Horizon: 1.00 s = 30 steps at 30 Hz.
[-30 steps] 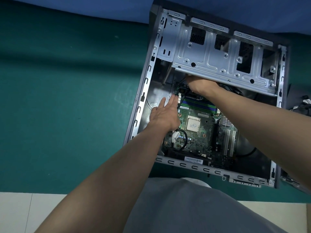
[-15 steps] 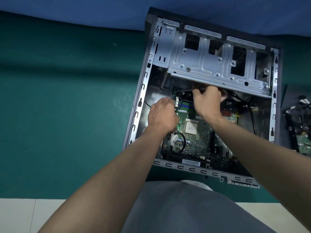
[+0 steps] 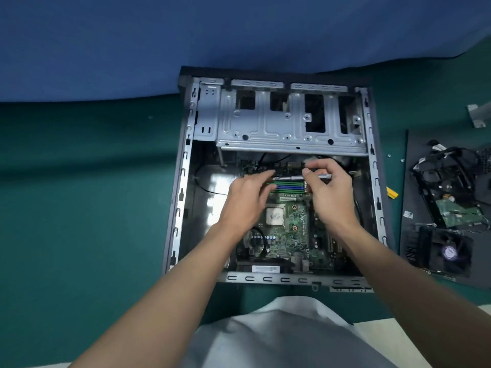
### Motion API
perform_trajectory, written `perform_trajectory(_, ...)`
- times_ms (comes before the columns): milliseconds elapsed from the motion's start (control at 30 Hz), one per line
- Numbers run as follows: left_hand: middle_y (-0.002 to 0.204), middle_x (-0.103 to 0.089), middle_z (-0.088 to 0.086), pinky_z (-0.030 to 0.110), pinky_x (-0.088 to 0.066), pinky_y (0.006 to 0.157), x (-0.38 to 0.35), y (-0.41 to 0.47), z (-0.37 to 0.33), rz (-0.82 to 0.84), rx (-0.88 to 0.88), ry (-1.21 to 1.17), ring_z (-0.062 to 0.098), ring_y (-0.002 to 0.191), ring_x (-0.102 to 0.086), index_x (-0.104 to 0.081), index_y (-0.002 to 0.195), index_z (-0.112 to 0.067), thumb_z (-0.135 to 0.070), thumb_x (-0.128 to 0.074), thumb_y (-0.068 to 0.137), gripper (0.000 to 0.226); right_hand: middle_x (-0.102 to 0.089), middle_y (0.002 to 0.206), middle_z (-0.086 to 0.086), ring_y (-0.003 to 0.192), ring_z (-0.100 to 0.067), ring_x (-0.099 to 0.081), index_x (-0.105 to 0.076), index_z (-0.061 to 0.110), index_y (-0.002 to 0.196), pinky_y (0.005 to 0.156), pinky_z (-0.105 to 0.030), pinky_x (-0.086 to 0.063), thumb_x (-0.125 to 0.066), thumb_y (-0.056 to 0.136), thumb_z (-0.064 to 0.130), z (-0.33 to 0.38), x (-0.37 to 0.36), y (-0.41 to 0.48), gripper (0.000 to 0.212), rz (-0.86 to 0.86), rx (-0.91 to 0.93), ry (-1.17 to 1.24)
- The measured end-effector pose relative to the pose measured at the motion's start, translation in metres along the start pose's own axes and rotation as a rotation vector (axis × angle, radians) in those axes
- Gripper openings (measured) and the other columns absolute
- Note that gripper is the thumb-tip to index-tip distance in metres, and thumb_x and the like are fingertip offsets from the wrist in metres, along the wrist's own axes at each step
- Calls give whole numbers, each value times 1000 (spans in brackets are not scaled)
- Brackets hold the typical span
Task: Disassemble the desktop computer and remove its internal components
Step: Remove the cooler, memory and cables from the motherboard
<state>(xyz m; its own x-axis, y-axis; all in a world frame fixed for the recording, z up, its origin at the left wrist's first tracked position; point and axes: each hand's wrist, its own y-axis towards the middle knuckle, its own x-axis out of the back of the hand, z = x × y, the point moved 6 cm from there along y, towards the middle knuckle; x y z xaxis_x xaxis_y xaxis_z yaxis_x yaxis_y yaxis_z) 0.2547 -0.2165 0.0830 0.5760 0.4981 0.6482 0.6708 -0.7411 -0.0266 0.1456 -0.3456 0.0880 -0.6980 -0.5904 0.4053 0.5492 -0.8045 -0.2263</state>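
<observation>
A green mat [image 3: 79,208] covers the table, and the open computer case [image 3: 183,181] lies flat on it in front of the person. Inside the case, along its far end, sits the grey metal drive cage [image 3: 265,128]. Just outside the case's right wall lies a dark side panel [image 3: 414,181] carrying a hard drive [image 3: 451,200] and a cooler with fan [image 3: 449,252]. The green motherboard [image 3: 292,235] fills the case floor nearer the person, with the bare processor [image 3: 275,215] at its middle.

Both hands reach into the case, just short of the drive cage. The right hand [image 3: 329,192] pinches a thin memory module [image 3: 289,178] between thumb and forefinger at its right part, the other fingers curled. The left hand [image 3: 247,197] has its fingers bunched together, tips at the module's left end; whether they pinch it cannot be told. The module lies level between the two sets of fingertips, just above the green and blue memory slots [image 3: 289,186].
</observation>
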Motion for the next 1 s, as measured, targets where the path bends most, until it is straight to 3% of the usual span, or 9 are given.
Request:
perform_trajectory(167,106,-73,7,24,-51,91,-3,3,-26,-26,-20,-38,11,91,-69,-69,116,-6,-16,-68,89,28,-59,86,8,48,-3,-48,-64,29,90,47,-17,-38,-63,90,22,2,24,-1,6,3,-20,81)
perform_trajectory(333,91,-75,7,32,-58,79,-6,6,-55,-94,-59,-37,16,77,-73,-72,108,-4,-12,-69,88,22,-61,75,8,47,-5,-49,-65,29,92,45,-16,-37,-63,90,26,10,58,-3,4,-1,-2,161)
perform_trajectory(433,83,-75,5,34,-58,70,-8,9,-77,-164,-83,-32,17,67,-71,-73,107,-5,-12,-70,88,21,-67,67,2,62,-5,-61,-69,20,96,58,-14,-46,-60,92,25,6,88,-1,10,-69,-107,440)
perform_trajectory(567,96,-75,4,27,-57,81,-31,10,-134,-176,-273,-34,11,84,-69,-74,104,-9,-23,-66,87,23,-71,74,-11,71,-16,-67,-61,0,92,63,-23,-54,-53,95,27,-10,106,-4,29,-131,-373,1050)
perform_trajectory(633,101,-74,2,27,-54,84,-52,7,-160,-142,-390,4,15,91,-67,-75,100,-12,-25,-65,86,22,-72,85,-16,75,-21,-70,-56,2,90,64,-25,-56,-50,97,32,-18,110,-7,31,-144,-481,1191)
perform_trajectory(733,114,-69,1,33,-47,82,-87,5,-181,-82,-480,120,21,100,-60,-77,97,-14,-22,-73,83,16,-71,102,-16,82,-23,-70,-51,10,81,52,-22,-53,-47,97,39,-28,114,-7,33,-62,-614,1387)
perform_trajectory(833,126,-62,2,37,-43,89,-108,4,-184,-5,-494,204,23,111,-54,-73,110,-15,-24,-72,84,27,-72,95,-11,81,-20,-69,-50,12,79,48,-19,-49,-48,97,39,-45,126,0,33,-85,-655,1378)
perform_trajectory(933,134,-58,4,35,-40,98,-104,8,-177,-27,-513,271,22,120,-52,-67,118,-15,-29,-62,92,30,-69,69,-9,68,-19,-66,-50,9,75,50,-21,-51,-47,99,30,-71,138,9,32,-211,-641,1201)
perform_trajectory(1000,143,-50,3,37,-34,109,-90,19,-158,-50,-400,365,20,130,-46,-61,127,-17,-33,-54,96,36,-66,65,-10,69,-22,-64,-51,6,76,57,-24,-54,-46,100,25,-92,139,13,31,-252,-661,1076)
